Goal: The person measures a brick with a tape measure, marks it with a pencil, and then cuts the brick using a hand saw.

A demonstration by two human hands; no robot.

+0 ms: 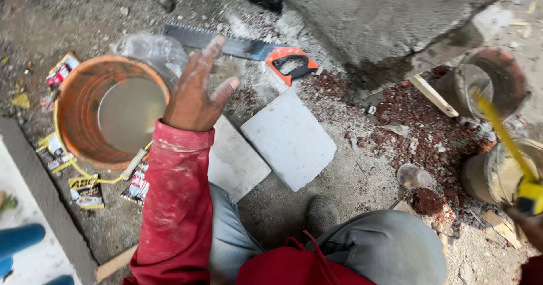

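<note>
My left hand [195, 90] is raised, fingers apart and holding nothing, next to the rim of an orange bucket [76, 121] with murky water in it. My left arm wears a red sleeve. At the right edge my right hand [529, 223] grips a yellow tape measure [530, 197]; its yellow blade [500, 129] runs up and left toward a mortar-caked bucket [512, 73]. Two pale square tiles [288, 138] [235, 160] lie on the ground ahead of my knees. A hand saw [237, 47] with an orange handle lies beyond them.
A concrete block [390, 13] rises at the top right, with red brick rubble [430, 132] below it. A second mortar bucket [492, 175], wooden scraps [432, 95], a clear cup [413, 176], torn wrappers [85, 191] and a grey-edged white slab [39, 228] lie around.
</note>
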